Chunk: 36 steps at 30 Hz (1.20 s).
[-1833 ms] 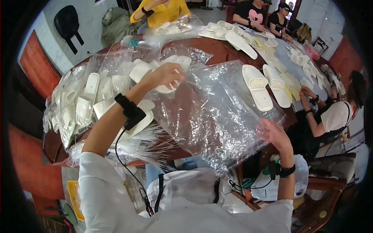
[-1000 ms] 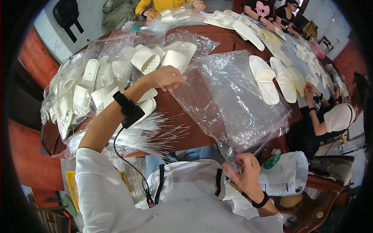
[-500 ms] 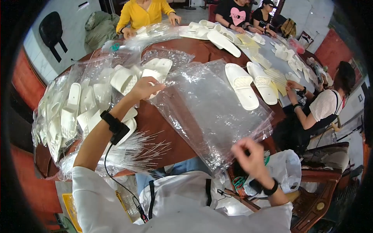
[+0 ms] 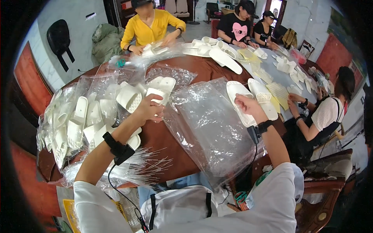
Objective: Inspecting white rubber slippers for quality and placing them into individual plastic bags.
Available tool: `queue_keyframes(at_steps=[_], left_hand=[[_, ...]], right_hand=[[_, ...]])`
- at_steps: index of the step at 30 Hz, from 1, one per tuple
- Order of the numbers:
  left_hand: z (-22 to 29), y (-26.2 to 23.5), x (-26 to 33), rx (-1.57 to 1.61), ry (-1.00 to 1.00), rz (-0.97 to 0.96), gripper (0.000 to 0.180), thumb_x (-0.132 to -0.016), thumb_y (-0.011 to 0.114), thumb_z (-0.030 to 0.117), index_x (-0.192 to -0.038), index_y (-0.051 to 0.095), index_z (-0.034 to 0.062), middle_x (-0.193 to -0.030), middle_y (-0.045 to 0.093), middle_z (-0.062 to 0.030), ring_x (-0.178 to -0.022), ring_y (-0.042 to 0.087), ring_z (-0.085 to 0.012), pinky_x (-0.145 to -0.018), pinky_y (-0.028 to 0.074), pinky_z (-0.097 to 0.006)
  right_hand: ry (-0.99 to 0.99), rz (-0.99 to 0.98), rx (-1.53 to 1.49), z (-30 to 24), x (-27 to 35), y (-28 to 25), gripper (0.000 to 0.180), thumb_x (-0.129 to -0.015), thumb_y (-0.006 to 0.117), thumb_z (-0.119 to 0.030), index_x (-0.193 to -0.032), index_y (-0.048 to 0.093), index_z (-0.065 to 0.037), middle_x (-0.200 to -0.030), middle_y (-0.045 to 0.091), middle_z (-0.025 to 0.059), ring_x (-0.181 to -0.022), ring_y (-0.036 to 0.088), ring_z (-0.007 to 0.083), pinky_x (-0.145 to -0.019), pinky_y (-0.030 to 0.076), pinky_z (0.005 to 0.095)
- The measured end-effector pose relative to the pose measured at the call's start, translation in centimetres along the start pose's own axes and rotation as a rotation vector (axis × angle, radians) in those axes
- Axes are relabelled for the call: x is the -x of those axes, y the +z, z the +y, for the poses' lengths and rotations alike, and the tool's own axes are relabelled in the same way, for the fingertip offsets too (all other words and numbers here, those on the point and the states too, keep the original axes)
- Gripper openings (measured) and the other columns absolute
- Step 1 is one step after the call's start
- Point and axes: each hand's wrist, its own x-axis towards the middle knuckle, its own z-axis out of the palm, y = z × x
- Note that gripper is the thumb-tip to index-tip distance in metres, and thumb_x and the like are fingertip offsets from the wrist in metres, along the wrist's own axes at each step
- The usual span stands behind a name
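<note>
My right hand is over a white slipper on the right part of the table, its bent fingers closed at the strap, which it mostly hides. A second white slipper lies beside it. Near a pair of white slippers in the left middle, my left hand hovers with loosely curled fingers apart and nothing visible in them. Between my hands a large clear plastic bag lies flat, its right side under the slippers.
Bagged white slippers are heaped at the left, behind a bundle of thin clear strips. Across the table a person in yellow handles slippers; others sit along the right. A wooden chair stands at the lower right.
My right hand has moved up and forward from the bag's near edge to the slipper. My left hand has come off the bag's far left corner. The view has tilted up slightly.
</note>
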Motion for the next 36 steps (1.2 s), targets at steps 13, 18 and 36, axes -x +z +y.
queue_keyframes(at_steps=[13, 18, 36], left_hand=[[3.1, 1.3, -2.1, 0.08, 0.042, 0.01, 0.037, -0.083, 0.062, 0.002, -0.12, 0.055, 0.0037, -0.085, 0.061, -0.008, -0.073, 0.061, -0.0145, -0.064, 0.06, -0.033], [1.0, 2.7, -6.8, 0.021, 0.068, 0.095, 0.035, -0.083, 0.062, 0.006, -0.118, 0.057, 0.0018, -0.078, 0.06, -0.0077, -0.066, 0.061, -0.0169, -0.059, 0.06, -0.035], [11.2, -3.4, 11.4, -0.014, 0.212, -0.125, 0.051, -0.089, 0.064, 0.026, -0.131, 0.049, 0.0008, -0.115, 0.058, -0.0099, -0.102, 0.056, -0.0176, -0.083, 0.054, -0.033]], right_hand=[[-0.065, 0.118, -0.204, -6.2, 3.4, -8.3, 0.019, -0.085, 0.061, -0.023, -0.071, 0.054, -0.012, -0.059, 0.051, -0.0009, -0.048, 0.045, 0.0095, -0.041, 0.032, 0.0215], [-0.063, 0.066, -0.125, -5.6, 3.7, -9.6, 0.022, -0.085, 0.063, -0.027, -0.071, 0.055, -0.013, -0.059, 0.052, -0.0018, -0.048, 0.048, 0.0103, -0.043, 0.036, 0.0221], [-0.237, 0.17, 0.543, 3.8, 2.7, -3.6, 0.022, -0.09, 0.061, -0.031, -0.092, 0.058, -0.009, -0.078, 0.056, -0.0022, -0.064, 0.054, 0.0057, -0.05, 0.043, 0.0186]])
